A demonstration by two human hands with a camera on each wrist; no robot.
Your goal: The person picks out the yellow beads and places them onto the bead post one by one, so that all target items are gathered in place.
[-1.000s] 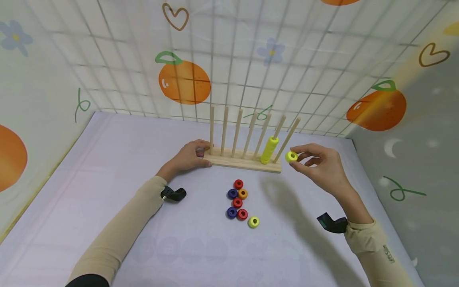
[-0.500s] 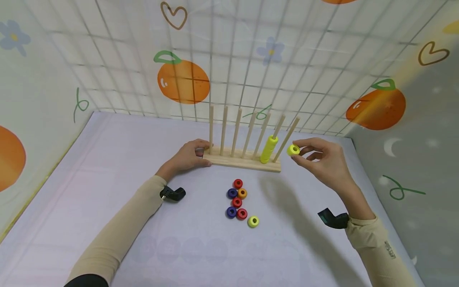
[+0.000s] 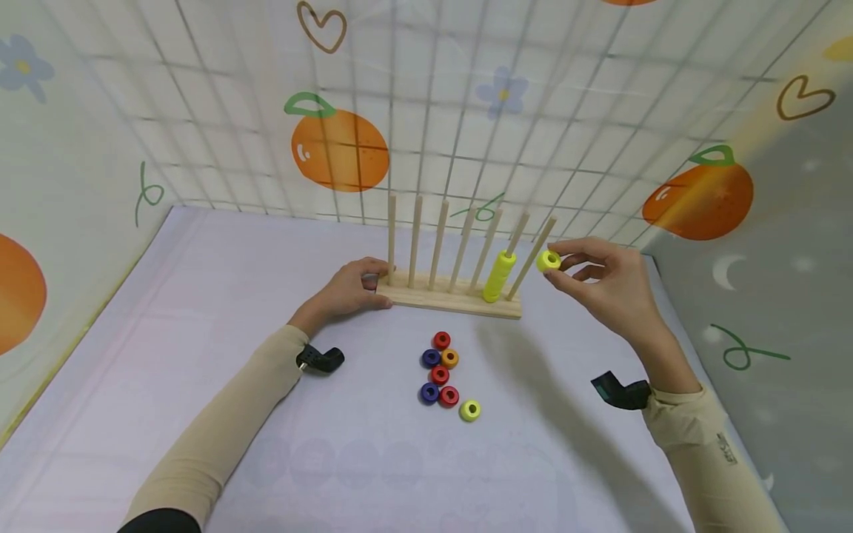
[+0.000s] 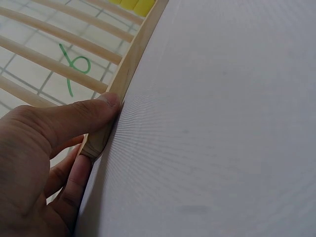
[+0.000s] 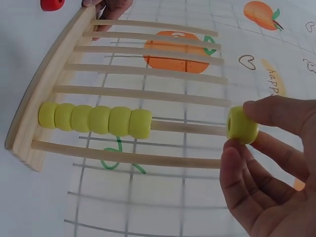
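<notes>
A wooden peg rack [image 3: 453, 300] stands on the table with a row of upright pegs. My left hand [image 3: 352, 287] grips the left end of its base, thumb [image 4: 101, 111] in front and fingers behind. A stack of yellow beads [image 5: 98, 119] sits on the second peg from the right. Between thumb and fingertips, my right hand [image 3: 606, 289] pinches another yellow bead [image 5: 245, 127]. That bead is right of the rightmost peg in the head view. In the right wrist view it lines up with the tip of the stacked peg; whether they touch, I cannot tell.
Loose beads lie on the table in front of the rack: several red [image 3: 449, 404] and blue [image 3: 429, 400], one orange [image 3: 449, 366], and one yellow bead [image 3: 470, 417] nearest me. A patterned cloth wall [image 3: 233, 148] rises close behind the rack.
My right hand has risen with the pinched yellow bead, drifting slightly right, up along the height of the rightmost peg. The left hand keeps its grip on the base.
</notes>
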